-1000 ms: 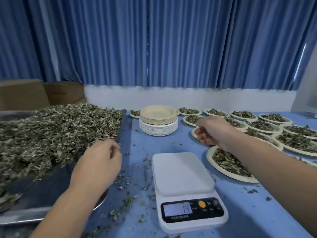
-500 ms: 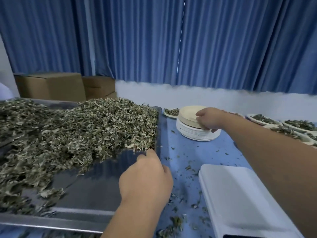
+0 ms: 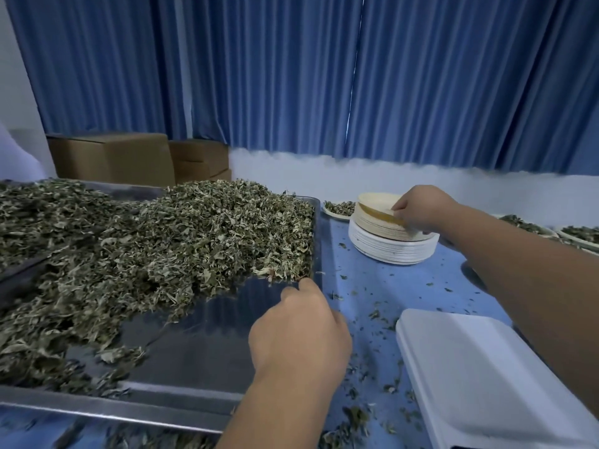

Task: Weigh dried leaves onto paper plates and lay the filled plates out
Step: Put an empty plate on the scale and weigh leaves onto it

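Blue curtains (image 3: pixel 259 76) hang behind a blue table (image 3: pixel 405 280) with leaf crumbs all over it. On the left is a big metal tray (image 3: pixel 201 348) piled with dried leaves (image 3: pixel 194 241). At the far side is a stack of paper plates (image 3: pixel 389 247). Half a second ago the right hand (image 3: pixel 421 207) just lay on top of that stack. Now its fingers pinch the rim of the top plate (image 3: pixel 377 205), and that plate is tipped up off the ones under it. So a new plate is coming free, and I think it goes next onto the white scale (image 3: pixel 479 377) at the near right, which has nothing on it. The left hand (image 3: pixel 301 335) has stayed over the tray by the near edge of the pile. Its fingers are curled down and I cannot tell if it holds any leaves. Filled plates (image 3: pixel 580 233) sit at the far right.
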`<state>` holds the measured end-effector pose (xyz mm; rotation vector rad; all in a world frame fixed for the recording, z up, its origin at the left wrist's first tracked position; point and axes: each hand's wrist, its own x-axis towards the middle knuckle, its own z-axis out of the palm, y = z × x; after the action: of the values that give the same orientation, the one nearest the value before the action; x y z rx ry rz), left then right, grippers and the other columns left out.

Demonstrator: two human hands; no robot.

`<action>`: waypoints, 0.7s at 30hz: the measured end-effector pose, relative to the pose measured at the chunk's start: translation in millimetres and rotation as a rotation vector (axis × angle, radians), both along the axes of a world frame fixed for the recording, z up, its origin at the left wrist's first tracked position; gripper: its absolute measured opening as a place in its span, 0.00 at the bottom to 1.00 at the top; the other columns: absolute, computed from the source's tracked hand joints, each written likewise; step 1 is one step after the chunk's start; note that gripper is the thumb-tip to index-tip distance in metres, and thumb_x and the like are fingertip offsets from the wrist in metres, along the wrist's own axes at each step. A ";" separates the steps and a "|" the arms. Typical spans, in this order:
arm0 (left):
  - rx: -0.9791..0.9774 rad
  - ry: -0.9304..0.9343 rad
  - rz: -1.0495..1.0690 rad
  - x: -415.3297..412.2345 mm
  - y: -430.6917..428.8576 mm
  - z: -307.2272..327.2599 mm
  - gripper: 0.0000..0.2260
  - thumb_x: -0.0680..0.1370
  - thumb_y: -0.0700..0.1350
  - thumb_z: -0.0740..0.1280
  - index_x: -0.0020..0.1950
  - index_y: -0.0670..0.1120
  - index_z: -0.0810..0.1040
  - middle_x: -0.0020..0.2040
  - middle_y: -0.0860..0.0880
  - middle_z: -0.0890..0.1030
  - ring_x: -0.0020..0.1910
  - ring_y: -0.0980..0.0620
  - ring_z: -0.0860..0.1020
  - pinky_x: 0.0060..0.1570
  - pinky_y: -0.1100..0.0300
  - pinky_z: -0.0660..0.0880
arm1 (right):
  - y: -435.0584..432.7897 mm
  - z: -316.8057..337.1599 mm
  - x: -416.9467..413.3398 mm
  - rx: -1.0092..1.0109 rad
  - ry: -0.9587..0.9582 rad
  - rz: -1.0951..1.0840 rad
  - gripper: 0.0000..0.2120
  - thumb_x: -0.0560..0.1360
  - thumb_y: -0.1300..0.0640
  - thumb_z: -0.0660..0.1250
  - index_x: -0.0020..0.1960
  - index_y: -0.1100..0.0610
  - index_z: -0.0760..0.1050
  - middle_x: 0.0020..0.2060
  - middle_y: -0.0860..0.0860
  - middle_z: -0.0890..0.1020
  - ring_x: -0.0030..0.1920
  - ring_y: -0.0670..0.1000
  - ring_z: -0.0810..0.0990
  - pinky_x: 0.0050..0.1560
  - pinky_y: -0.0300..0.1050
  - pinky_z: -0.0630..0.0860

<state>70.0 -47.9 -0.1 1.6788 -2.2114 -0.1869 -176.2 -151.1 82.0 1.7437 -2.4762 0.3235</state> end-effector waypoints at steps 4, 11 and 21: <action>-0.033 -0.015 -0.009 -0.8 0.4 0.1 0.13 0.81 0.54 0.56 0.59 0.47 0.67 0.47 0.50 0.69 0.36 0.50 0.71 0.27 0.59 0.64 | 13.2 -1.3 5.0 -0.203 -0.010 0.073 0.16 0.78 0.53 0.62 0.54 0.63 0.81 0.52 0.61 0.82 0.53 0.62 0.79 0.55 0.55 0.77; -0.122 -0.036 -0.038 -0.5 4.0 0.5 0.10 0.81 0.52 0.55 0.52 0.46 0.69 0.41 0.51 0.65 0.37 0.49 0.70 0.34 0.56 0.67 | 90.3 -28.6 20.0 -0.505 -0.065 0.276 0.10 0.79 0.59 0.64 0.52 0.61 0.82 0.47 0.55 0.80 0.49 0.54 0.76 0.47 0.42 0.66; -0.108 -0.001 -0.049 1.0 3.9 -1.2 0.10 0.81 0.52 0.56 0.47 0.46 0.68 0.40 0.50 0.71 0.37 0.47 0.73 0.35 0.57 0.68 | 220.6 -47.3 23.4 -0.391 -0.053 0.487 0.08 0.75 0.64 0.68 0.52 0.60 0.83 0.43 0.48 0.80 0.43 0.46 0.78 0.48 0.29 0.68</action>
<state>71.1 -44.1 -1.3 1.5694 -2.2227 -0.0782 -152.9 69.5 34.7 2.1362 -1.8130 0.8343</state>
